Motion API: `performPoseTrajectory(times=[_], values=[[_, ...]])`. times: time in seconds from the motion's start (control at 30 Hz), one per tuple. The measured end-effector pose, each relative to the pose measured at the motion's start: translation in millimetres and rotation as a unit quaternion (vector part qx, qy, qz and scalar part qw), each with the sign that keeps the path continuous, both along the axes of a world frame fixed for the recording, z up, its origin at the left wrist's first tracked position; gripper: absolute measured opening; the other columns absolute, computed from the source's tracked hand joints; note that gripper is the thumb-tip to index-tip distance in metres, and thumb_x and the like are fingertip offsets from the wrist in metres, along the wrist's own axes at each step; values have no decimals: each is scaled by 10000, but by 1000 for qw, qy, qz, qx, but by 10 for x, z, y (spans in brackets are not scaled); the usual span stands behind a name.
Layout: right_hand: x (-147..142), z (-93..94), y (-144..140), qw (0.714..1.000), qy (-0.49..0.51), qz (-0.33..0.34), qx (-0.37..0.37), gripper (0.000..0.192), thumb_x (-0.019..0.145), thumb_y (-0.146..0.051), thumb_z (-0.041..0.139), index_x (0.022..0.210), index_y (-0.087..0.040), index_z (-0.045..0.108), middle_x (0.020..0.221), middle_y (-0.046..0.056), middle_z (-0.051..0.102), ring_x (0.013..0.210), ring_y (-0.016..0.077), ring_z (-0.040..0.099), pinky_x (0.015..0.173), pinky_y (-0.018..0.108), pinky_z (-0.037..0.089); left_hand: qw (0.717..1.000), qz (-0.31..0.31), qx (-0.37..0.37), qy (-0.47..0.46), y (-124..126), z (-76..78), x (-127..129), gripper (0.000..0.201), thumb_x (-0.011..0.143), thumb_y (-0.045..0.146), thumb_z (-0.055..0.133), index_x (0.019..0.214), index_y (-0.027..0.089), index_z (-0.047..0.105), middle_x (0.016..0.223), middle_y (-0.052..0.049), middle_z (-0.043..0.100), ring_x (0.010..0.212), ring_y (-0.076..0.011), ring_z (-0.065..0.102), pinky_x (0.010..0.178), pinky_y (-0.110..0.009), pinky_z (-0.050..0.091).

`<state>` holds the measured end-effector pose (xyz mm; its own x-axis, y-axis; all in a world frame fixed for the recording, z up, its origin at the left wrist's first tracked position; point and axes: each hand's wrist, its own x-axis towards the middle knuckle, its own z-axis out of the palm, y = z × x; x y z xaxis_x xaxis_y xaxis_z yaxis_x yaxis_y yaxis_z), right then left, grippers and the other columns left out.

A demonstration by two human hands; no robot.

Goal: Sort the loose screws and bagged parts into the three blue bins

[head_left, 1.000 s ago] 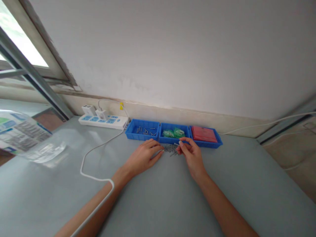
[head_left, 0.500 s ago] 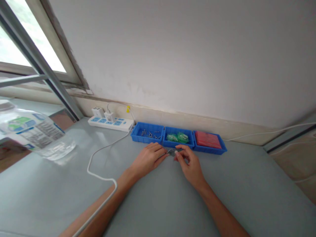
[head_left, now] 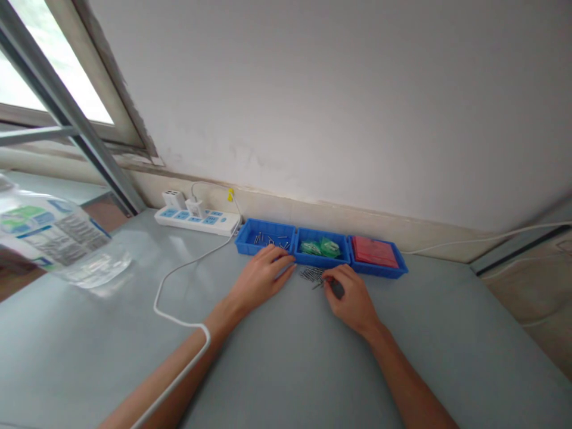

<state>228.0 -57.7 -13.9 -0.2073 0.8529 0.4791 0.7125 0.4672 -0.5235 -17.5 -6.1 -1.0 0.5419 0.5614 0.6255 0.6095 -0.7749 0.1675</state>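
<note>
A small pile of thin metal screws lies on the table in front of the middle blue bin. My right hand is at the pile's right side with thumb and forefinger pinched together on a screw that sticks out to the left of the fingertips. My left hand is left of the pile, fingers stretched out and apart, over the front edge of the left blue bin. A few more screws lie loose inside that bin. Nothing shows in my left hand.
Green plastic packets fill the middle bin, and red packets lie in the right blue bin. A white power strip stands along the wall. Its white cable crosses my left forearm. A large water bottle is at the left.
My left hand has drawn away from the pile, toward the left bin, and its fingers have spread. My right hand has shifted slightly right, uncovering more of the screws.
</note>
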Motion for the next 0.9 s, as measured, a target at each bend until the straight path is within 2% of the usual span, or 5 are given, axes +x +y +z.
performPoseTrajectory(times=[0.13,0.43,0.63,0.77,0.9], values=[[23,18,-12,995,-86,39,17,172,891,-108,605,995,-197,708,984,90,641,977,257,597,894,428,535,995,-56,-53,56,-96,-62,117,192,1014,259,556,1108,184,706,1035,-84,692,986,-221,625,886,-358,543],[-111,-90,39,991,-124,35,45,148,991,-156,543,975,-193,685,1068,120,637,1015,274,579,914,453,523,993,-43,-78,72,-115,-74,133,182,999,233,563,1098,190,709,1053,-85,690,1010,-234,619,900,-375,540],[-128,-20,-4,992,119,29,-33,162,1016,-287,531,952,-207,656,942,71,697,914,226,649,868,384,530,995,-40,-81,45,-113,-35,125,202,1007,230,539,1109,187,708,1056,-94,696,1012,-234,631,889,-375,553],[-154,11,-5,940,301,34,-156,265,929,-469,652,902,-206,667,796,33,719,704,179,657,680,306,542,995,-48,-82,40,-122,-1,134,217,1011,230,526,1132,194,703,1052,-93,703,999,-228,638,874,-368,556],[-164,44,27,896,398,-3,-196,378,827,-563,733,936,-207,667,666,7,688,582,162,626,575,288,522,995,-54,-78,28,-139,18,140,235,1014,245,528,1176,208,693,1078,-88,713,1005,-224,649,892,-369,558]])
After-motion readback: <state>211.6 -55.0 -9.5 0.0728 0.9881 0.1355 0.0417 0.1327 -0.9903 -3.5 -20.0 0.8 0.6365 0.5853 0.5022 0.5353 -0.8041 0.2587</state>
